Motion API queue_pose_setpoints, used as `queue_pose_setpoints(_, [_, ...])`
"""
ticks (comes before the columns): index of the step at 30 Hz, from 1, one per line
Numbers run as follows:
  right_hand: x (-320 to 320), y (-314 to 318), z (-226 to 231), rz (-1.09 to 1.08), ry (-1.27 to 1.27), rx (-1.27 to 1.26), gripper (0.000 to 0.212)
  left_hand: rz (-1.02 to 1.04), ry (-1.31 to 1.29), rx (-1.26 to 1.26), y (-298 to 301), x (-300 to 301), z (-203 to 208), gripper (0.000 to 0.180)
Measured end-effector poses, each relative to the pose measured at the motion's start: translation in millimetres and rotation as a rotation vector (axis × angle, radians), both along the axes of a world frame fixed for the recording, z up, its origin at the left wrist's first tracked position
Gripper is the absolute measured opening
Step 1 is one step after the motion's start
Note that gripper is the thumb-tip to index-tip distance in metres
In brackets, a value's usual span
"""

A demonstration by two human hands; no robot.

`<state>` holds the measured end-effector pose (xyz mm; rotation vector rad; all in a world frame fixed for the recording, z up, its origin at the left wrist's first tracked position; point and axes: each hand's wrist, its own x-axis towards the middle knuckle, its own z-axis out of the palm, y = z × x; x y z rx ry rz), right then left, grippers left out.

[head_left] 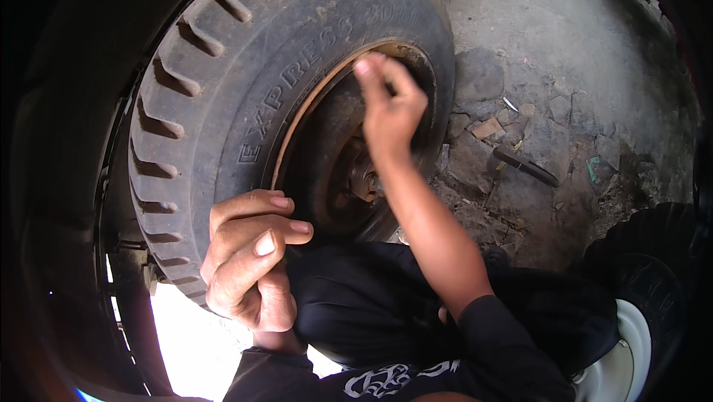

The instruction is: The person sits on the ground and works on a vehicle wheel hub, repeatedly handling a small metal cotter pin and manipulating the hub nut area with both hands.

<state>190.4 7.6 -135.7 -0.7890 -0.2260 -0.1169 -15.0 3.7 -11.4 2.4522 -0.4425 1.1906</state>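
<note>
A large worn black tyre (245,82) with deep tread blocks stands upright in front of me, mounted on a wheel with a rusty rim edge (312,95). My right hand (394,105) is by the upper part of that rim, its fingers curled in and slightly smeared by motion. Whatever it may hold is too small to see. Lower left, my left hand (249,264) is in front of the tyre's sidewall with bent fingers drawn together. I cannot make out anything between them. Inside the rim sits a dark, rusty hub (364,179), partly behind my right forearm.
Broken stone paving (542,149) spreads to the right, with a dark metal bar (526,166) and a brick-coloured chip (486,129) on it. Another tyre (646,276) with a white rim (631,342) is at lower right. Dark bodywork (59,179) borders the left.
</note>
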Motion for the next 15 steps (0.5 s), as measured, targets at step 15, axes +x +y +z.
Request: queue_pose_setpoints(15, [15,10,-20,-0.118,-0.027,-0.075,0.024,0.044,0.024,-0.026,-4,14,0,0.021])
